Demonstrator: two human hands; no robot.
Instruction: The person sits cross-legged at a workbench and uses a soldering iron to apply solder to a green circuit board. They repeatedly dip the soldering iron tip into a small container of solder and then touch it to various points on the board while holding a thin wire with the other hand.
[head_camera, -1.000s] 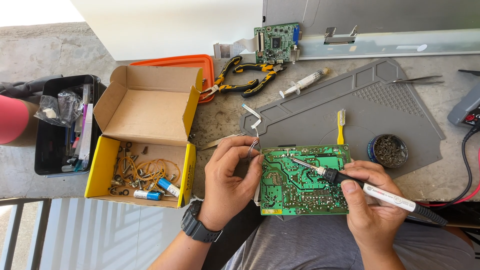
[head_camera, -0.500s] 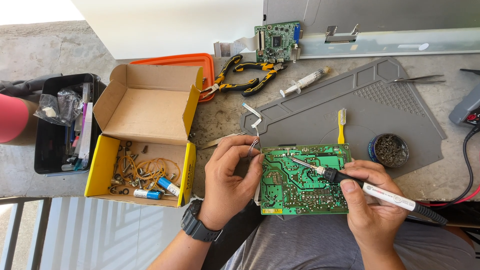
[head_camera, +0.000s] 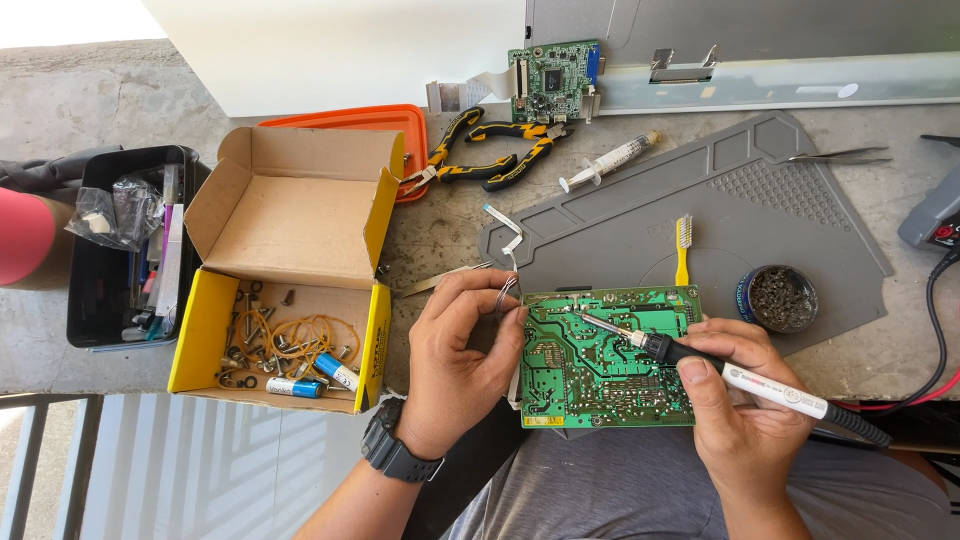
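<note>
Green rectangular circuit board (head_camera: 607, 356) propped solder-side up at the near edge of the concrete bench, overhanging onto the lap. Left hand (head_camera: 462, 358) curled closed against the board's left edge, fingertips pinching thin grey solder wire (head_camera: 508, 292) near its top corner. Right hand (head_camera: 738, 400) wrapped shut around white-handled soldering iron (head_camera: 730, 374), tip resting on the upper left traces. Grey silicone work mat (head_camera: 700, 215) just beyond, round tin of brass cleaning wool (head_camera: 779, 297) beside the board's right corner. Likely risks: board slipping under tip pressure, bridging neighbouring pads; hot tip close to left fingertips; trailing cable dragging the iron off its joint.
</note>
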